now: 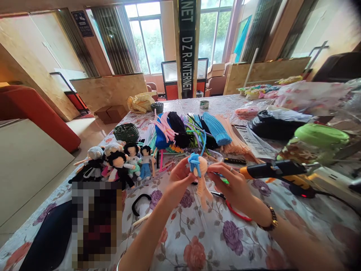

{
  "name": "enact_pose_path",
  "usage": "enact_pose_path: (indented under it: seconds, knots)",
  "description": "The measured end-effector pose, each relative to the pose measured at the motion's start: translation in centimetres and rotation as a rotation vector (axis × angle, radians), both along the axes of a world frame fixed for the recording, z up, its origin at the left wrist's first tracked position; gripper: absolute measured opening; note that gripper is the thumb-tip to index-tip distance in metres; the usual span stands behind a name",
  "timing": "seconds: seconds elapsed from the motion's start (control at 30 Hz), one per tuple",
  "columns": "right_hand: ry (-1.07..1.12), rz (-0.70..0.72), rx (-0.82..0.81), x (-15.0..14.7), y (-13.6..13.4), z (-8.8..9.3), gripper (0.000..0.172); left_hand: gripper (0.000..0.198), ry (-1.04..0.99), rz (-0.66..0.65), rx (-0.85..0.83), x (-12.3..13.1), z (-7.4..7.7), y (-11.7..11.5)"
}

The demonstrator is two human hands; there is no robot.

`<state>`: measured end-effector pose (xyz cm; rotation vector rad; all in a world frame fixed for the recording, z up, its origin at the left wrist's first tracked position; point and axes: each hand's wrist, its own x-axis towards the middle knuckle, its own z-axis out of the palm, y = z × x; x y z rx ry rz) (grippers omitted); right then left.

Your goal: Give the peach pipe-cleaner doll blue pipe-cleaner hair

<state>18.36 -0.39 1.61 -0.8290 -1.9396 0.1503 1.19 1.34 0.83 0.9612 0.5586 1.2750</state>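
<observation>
A small doll [201,178] of peach pipe cleaner, with blue strands on one side of its head, is held upright over the table. My left hand [180,177] is closed around the left of its head. At the other side of the head is my right hand [229,184], its fingers drawn together; what they pinch is hidden. One blue pipe cleaner [203,143] rises behind the doll's head. Under my right hand lie scissors [237,213] with a red handle, partly covered. A black and orange glue gun [275,169] lies just right of that hand.
Bundles of pipe cleaners [216,128] lie behind the hands. Several finished dolls [117,160] are grouped at the left, near a dark green basket [126,132]. A black pipe-cleaner curve [137,205] rests on the flowered tablecloth [194,252]. Plastic bags [318,135] crowd the right.
</observation>
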Motion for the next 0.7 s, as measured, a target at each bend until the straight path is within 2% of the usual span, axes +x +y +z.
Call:
enact_pose_path:
  seconds: [0.27, 0.4, 0.6, 0.7]
  knots:
    - [-0.028, -0.058, 0.009, -0.17, 0.03, 0.09, 0.008, 0.042, 0.038, 0.066, 0.045, 0.06, 0.04, -0.22]
    - [-0.002, -0.064, -0.007, -0.18, -0.09, 0.12, 0.008, 0.049, 0.070, 0.124, 0.042, 0.17, 0.35, -0.26]
    - [0.070, -0.070, -0.072, -0.20, -0.30, 0.16, 0.008, 0.039, 0.089, 0.099, 0.039, 0.32, 0.58, -0.43]
    - [0.083, -0.070, -0.076, -0.21, -0.23, 0.16, 0.008, 0.044, 0.089, 0.113, 0.031, 0.38, 0.53, -0.52]
